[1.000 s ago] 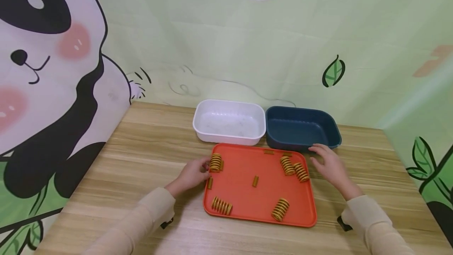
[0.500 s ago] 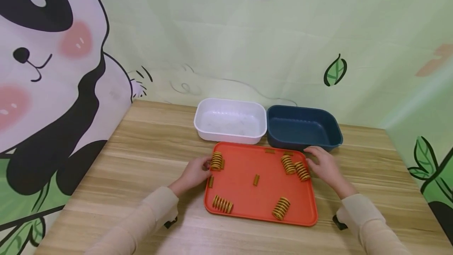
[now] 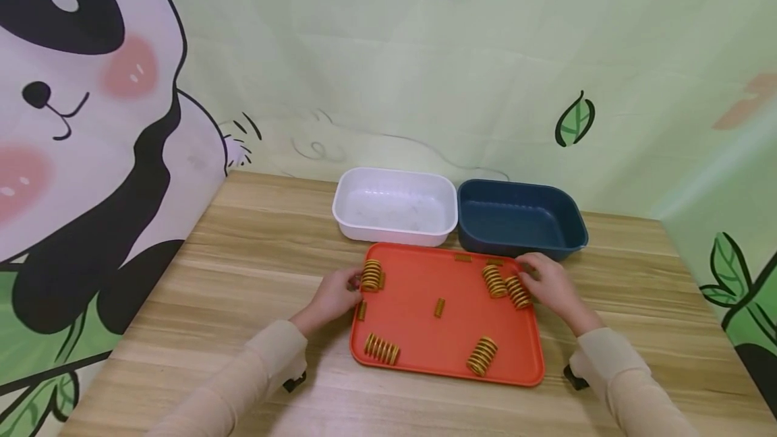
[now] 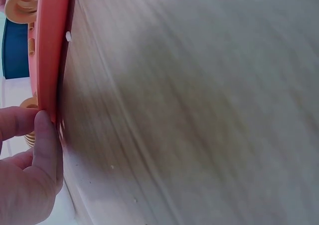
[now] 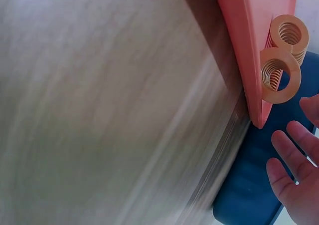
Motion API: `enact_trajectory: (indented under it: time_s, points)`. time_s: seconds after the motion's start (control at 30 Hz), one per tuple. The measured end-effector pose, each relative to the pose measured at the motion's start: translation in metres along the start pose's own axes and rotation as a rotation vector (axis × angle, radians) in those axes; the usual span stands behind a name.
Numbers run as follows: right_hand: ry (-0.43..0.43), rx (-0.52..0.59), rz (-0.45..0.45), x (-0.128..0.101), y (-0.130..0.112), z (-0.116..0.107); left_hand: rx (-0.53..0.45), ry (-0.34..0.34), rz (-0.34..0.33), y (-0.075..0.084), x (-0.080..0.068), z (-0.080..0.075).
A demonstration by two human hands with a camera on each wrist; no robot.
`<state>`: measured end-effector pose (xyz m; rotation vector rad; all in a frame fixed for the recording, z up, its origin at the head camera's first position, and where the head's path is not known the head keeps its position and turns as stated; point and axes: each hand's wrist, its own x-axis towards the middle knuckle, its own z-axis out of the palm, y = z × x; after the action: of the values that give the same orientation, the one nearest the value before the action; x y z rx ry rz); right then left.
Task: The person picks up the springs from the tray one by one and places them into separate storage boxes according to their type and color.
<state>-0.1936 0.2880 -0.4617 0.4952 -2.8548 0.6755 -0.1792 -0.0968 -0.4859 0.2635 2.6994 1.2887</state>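
A red tray [image 3: 407, 315] lies on the table, bearing several large golden coil springs and several small ones. My left hand [image 3: 333, 295] pinches the tray's left rim between thumb and finger, beside a large spring [image 3: 371, 275]; the left wrist view shows the fingertips meeting at the red edge [image 4: 53, 60]. At the far right corner, my right hand [image 3: 548, 282] is spread with loosely bent fingers, close to two large springs [image 3: 494, 281] lying side by side. In the right wrist view its fingers [image 5: 291, 152] hold nothing and stand apart from the large spring [image 5: 280, 76].
Behind the tray stand a white bin [image 3: 394, 206] and a dark blue bin [image 3: 516, 248], side by side. Small springs [image 3: 439, 307] lie mid-tray and along its edges. More large springs [image 3: 381, 349] rest near the front. A printed wall cloth [image 3: 364, 86] rises behind the table.
My right hand has moved left, from beside the blue bin's front to over the tray's far right corner. My left hand has stayed at the tray's left rim.
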Motion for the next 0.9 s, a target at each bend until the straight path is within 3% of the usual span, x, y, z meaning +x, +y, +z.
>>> enact_trajectory:
  time_s: [0.9]
  points:
    - [-0.066,0.014,0.048,-0.0049,-0.0023,0.0054,-0.004,0.013,-0.028,0.0,0.0006,0.0018]
